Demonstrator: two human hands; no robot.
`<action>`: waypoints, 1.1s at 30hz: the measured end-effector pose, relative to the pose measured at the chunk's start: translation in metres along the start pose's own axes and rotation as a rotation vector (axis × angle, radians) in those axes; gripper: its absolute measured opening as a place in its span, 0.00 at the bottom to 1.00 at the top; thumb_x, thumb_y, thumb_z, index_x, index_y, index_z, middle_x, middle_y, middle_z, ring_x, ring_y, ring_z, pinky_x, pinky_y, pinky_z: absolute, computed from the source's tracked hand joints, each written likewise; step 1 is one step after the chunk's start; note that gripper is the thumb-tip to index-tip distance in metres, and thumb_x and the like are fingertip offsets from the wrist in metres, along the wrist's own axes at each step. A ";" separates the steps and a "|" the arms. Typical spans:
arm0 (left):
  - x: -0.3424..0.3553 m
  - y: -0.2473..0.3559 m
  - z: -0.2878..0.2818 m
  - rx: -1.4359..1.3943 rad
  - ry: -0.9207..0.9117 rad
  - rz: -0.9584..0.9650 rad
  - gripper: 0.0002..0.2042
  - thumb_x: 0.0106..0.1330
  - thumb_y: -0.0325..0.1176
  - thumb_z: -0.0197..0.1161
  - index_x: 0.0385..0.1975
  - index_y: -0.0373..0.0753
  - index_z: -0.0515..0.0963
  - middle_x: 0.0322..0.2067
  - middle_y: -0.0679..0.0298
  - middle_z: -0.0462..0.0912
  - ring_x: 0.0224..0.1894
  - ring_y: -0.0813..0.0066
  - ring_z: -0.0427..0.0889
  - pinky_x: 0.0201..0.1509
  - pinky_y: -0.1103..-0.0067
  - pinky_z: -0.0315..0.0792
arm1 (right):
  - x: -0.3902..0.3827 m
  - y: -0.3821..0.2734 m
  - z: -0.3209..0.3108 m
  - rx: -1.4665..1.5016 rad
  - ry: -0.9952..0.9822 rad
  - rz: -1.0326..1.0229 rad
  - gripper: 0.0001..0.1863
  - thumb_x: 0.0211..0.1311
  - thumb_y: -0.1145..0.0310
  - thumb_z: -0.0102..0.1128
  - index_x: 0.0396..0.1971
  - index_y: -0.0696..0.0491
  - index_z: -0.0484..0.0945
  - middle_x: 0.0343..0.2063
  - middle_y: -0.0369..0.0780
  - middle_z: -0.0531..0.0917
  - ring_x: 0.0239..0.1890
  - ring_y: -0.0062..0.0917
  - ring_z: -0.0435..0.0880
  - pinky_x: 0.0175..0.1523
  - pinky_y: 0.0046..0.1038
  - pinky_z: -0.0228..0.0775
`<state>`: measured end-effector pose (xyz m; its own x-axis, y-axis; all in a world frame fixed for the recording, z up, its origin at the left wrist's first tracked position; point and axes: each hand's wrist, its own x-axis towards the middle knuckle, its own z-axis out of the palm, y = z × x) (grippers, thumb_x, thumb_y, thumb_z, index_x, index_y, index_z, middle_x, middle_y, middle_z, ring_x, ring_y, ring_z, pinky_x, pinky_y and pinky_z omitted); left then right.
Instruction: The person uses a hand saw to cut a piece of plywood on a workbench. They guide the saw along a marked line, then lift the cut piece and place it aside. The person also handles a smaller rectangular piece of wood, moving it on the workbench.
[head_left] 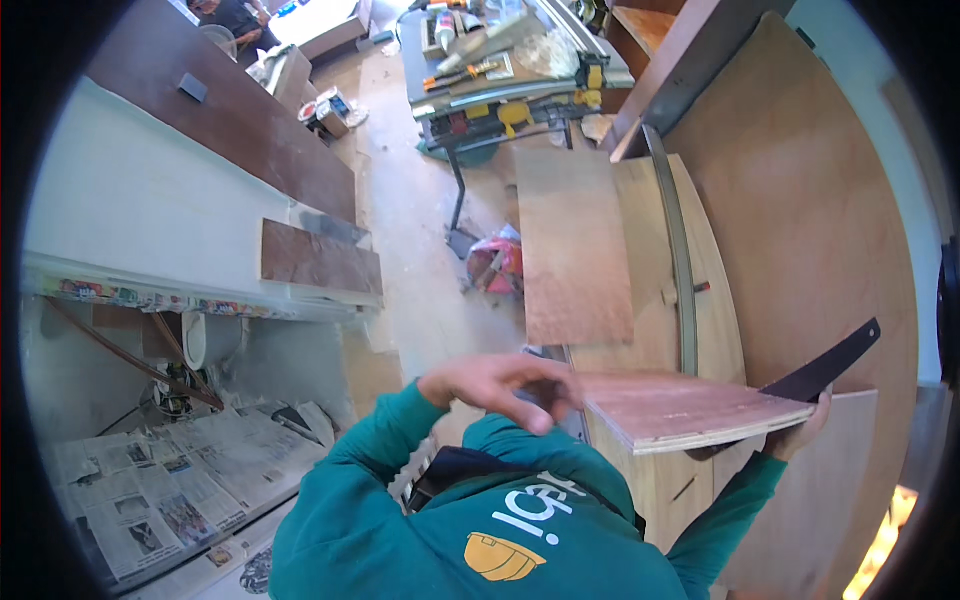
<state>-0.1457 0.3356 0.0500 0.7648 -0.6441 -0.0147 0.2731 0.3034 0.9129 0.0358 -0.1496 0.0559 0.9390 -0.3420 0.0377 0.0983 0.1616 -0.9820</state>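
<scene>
The person's two hands are apart. The right hand [800, 432] is closed around the right corner of a plywood board [690, 412], just beside a dark saw blade [815, 372] that slants up past the edge. The left hand [500, 388] is loosely curled near the board's left end; whether its fingertips touch is unclear. The board's layered front edge faces the torso, one corner jutting toward it. On the right, a tall plywood panel [810, 200] leaves little room beyond the blade. More room lies left of the board, where a strip of pale floor [420, 260] runs forward. Beyond the board lie a flat plywood sheet [575, 250] and a long metal rail [675, 230]. Farther ahead stands a tool-crowded worktop [470, 103]; newspapers [170, 490] cover the lower-left surface.
</scene>
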 end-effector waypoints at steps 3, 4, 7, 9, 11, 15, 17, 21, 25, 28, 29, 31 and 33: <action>-0.032 -0.026 -0.062 -0.205 0.083 -0.194 0.22 0.71 0.43 0.70 0.58 0.35 0.78 0.45 0.63 0.84 0.48 0.73 0.82 0.59 0.74 0.74 | 0.006 0.006 0.006 0.043 0.004 -0.006 0.26 0.77 0.58 0.39 0.58 0.62 0.77 0.52 0.43 0.82 0.55 0.32 0.81 0.62 0.36 0.71; -0.034 -0.036 -0.070 -0.134 0.224 -0.227 0.23 0.72 0.45 0.69 0.58 0.35 0.78 0.45 0.63 0.84 0.49 0.73 0.82 0.59 0.74 0.74 | 0.012 0.010 0.003 0.066 -0.018 0.023 0.26 0.77 0.58 0.39 0.58 0.62 0.77 0.52 0.43 0.82 0.55 0.32 0.80 0.62 0.36 0.71; -0.031 -0.104 -0.110 0.152 0.715 -0.218 0.26 0.74 0.51 0.66 0.59 0.35 0.77 0.44 0.64 0.84 0.49 0.75 0.82 0.58 0.75 0.74 | 0.027 0.030 -0.017 -0.017 -0.006 -0.037 0.23 0.76 0.57 0.46 0.51 0.60 0.81 0.46 0.40 0.83 0.48 0.28 0.82 0.57 0.34 0.73; -0.027 -0.142 -0.123 0.009 0.933 -0.270 0.27 0.75 0.53 0.64 0.60 0.36 0.76 0.45 0.64 0.83 0.50 0.74 0.82 0.59 0.75 0.74 | 0.028 0.030 -0.003 0.053 0.024 -0.070 0.20 0.75 0.58 0.47 0.45 0.59 0.82 0.41 0.38 0.83 0.44 0.24 0.82 0.52 0.31 0.75; -0.017 -0.184 -0.162 -0.100 1.109 -0.349 0.28 0.75 0.55 0.62 0.61 0.36 0.75 0.47 0.63 0.83 0.52 0.72 0.81 0.60 0.72 0.74 | 0.012 0.014 0.039 0.121 0.103 -0.085 0.19 0.76 0.60 0.45 0.45 0.59 0.81 0.40 0.38 0.83 0.42 0.25 0.82 0.51 0.31 0.74; -0.016 -0.303 -0.215 0.015 1.352 -0.626 0.31 0.72 0.59 0.63 0.60 0.36 0.74 0.51 0.55 0.80 0.58 0.59 0.77 0.63 0.62 0.71 | 0.010 0.014 0.023 0.057 0.003 -0.069 0.22 0.77 0.60 0.40 0.49 0.60 0.79 0.43 0.39 0.83 0.46 0.26 0.82 0.54 0.32 0.73; 0.013 -0.335 -0.208 0.405 1.487 -0.644 0.31 0.70 0.57 0.65 0.60 0.35 0.73 0.54 0.50 0.78 0.61 0.52 0.75 0.65 0.58 0.67 | 0.003 0.010 0.014 0.060 0.012 -0.063 0.23 0.77 0.59 0.37 0.51 0.60 0.78 0.45 0.39 0.83 0.48 0.26 0.81 0.56 0.32 0.72; 0.101 -0.304 -0.194 1.007 1.260 -0.356 0.30 0.64 0.47 0.71 0.61 0.34 0.73 0.58 0.46 0.76 0.64 0.44 0.70 0.71 0.55 0.61 | -0.018 0.005 -0.013 0.054 0.202 0.024 0.26 0.78 0.56 0.36 0.56 0.60 0.77 0.49 0.40 0.83 0.52 0.27 0.80 0.61 0.35 0.70; 0.199 -0.284 -0.243 1.173 0.760 -0.008 0.29 0.64 0.43 0.71 0.61 0.35 0.73 0.55 0.47 0.77 0.61 0.44 0.72 0.66 0.55 0.66 | -0.026 0.011 -0.027 0.194 0.191 0.023 0.26 0.78 0.55 0.40 0.58 0.59 0.77 0.52 0.41 0.83 0.55 0.29 0.80 0.62 0.36 0.70; 0.292 -0.259 -0.282 1.272 0.564 0.005 0.30 0.63 0.44 0.71 0.61 0.35 0.73 0.56 0.47 0.76 0.62 0.43 0.71 0.65 0.54 0.67 | -0.026 0.018 -0.039 0.196 0.204 -0.035 0.25 0.77 0.54 0.43 0.58 0.58 0.77 0.53 0.42 0.84 0.55 0.30 0.81 0.62 0.36 0.71; 0.325 -0.248 -0.289 1.305 0.505 -0.050 0.31 0.63 0.45 0.71 0.62 0.35 0.73 0.56 0.48 0.76 0.62 0.44 0.71 0.66 0.55 0.66 | -0.029 0.018 -0.043 0.235 0.190 -0.022 0.24 0.76 0.55 0.44 0.58 0.58 0.77 0.53 0.42 0.84 0.55 0.31 0.81 0.62 0.36 0.71; 0.381 -0.248 -0.299 1.424 0.408 -0.089 0.33 0.63 0.47 0.71 0.64 0.35 0.72 0.57 0.49 0.76 0.65 0.46 0.70 0.69 0.56 0.65 | -0.041 0.005 -0.045 0.296 0.162 -0.012 0.24 0.76 0.55 0.47 0.58 0.57 0.77 0.52 0.42 0.84 0.54 0.32 0.83 0.61 0.37 0.72; 0.419 -0.260 -0.312 1.609 0.358 -0.062 0.35 0.64 0.50 0.70 0.65 0.35 0.71 0.60 0.50 0.76 0.69 0.47 0.68 0.72 0.57 0.64 | -0.044 -0.002 -0.037 0.303 0.194 -0.005 0.24 0.75 0.55 0.49 0.58 0.57 0.77 0.53 0.42 0.84 0.53 0.32 0.84 0.61 0.37 0.73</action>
<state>0.2857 0.2058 -0.3211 0.9263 -0.3727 0.0556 -0.3664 -0.8565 0.3634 -0.0174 -0.1688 0.0492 0.8608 -0.5086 -0.0218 0.2236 0.4163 -0.8813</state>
